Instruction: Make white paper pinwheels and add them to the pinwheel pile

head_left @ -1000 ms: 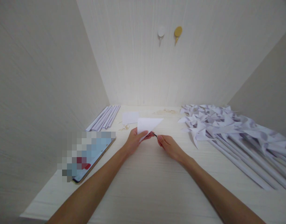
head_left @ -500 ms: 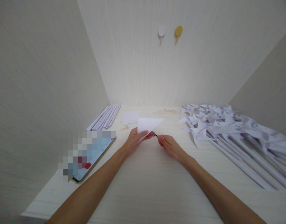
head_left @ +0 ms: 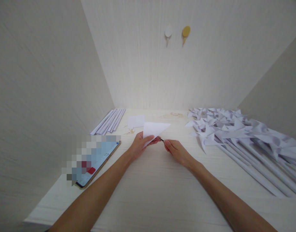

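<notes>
My left hand (head_left: 140, 145) is closed on a piece of white paper (head_left: 154, 128) folded to a point on the right, its thumb lying on the front. Just right of it, my right hand (head_left: 173, 147) grips a thin dark pointed tool (head_left: 161, 139). The tool's tip reaches to the lower edge of the paper, by the left fingertips. Most of the tool is hidden in the right fist, so its kind is unclear. Both hands are raised slightly over the pale tabletop (head_left: 148, 190).
Rolled paper sticks (head_left: 110, 121) lie at the back left, beside a flat white paper sheet (head_left: 135, 121). A phone (head_left: 99, 161) rests at the left. Many paper pinwheels (head_left: 225, 125) on paper sticks (head_left: 256, 170) are heaped at the right. Walls enclose the table; two hooks (head_left: 186, 31) hang behind.
The view has shifted very slightly. Both hands keep nearly the same place, and the dark tool's tip looks a little more spread at the paper's edge.
</notes>
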`<state>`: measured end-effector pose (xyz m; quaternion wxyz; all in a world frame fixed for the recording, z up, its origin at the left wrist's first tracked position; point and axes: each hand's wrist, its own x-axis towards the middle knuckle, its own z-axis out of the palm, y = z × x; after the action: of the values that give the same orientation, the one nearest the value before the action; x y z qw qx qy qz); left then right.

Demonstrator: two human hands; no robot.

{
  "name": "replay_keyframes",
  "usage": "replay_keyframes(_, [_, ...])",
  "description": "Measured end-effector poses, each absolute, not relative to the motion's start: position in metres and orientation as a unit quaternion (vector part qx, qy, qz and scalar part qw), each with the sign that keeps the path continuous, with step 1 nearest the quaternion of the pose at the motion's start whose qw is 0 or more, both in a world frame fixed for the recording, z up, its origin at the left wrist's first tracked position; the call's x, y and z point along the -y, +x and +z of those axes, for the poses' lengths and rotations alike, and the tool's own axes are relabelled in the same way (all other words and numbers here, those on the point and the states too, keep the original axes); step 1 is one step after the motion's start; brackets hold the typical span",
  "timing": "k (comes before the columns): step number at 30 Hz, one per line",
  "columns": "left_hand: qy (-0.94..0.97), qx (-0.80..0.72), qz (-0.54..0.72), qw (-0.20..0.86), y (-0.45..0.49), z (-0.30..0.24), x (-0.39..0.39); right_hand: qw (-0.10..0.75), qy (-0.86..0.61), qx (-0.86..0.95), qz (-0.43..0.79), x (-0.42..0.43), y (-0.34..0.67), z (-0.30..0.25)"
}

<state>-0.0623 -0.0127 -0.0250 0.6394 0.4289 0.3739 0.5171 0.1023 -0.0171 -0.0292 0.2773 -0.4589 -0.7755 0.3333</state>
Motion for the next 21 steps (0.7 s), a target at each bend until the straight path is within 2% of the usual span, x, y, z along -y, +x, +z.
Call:
replay_keyframes(14, [0.435, -0.38, 0.51, 0.637, -0.0627, -0.0268, 0.0125, 0.274, -0.456, 0.786, 0.316, 0.0165, 0.1037, -0.0306])
replay_keyframes(18, [0.425, -0.392, 0.528, 0.621, -0.0616, -0.0295, 0.011, 0.325, -0.449, 0.755, 0.349, 0.0163, 0.1047, -0.0349])
replay_keyframes(21, [0.423, -0.409, 0.541, 0.602, -0.0607, -0.0302, 0.0109, 0.398, -0.448, 0.669, 0.44, 0.0154, 0.1042, -0.0377])
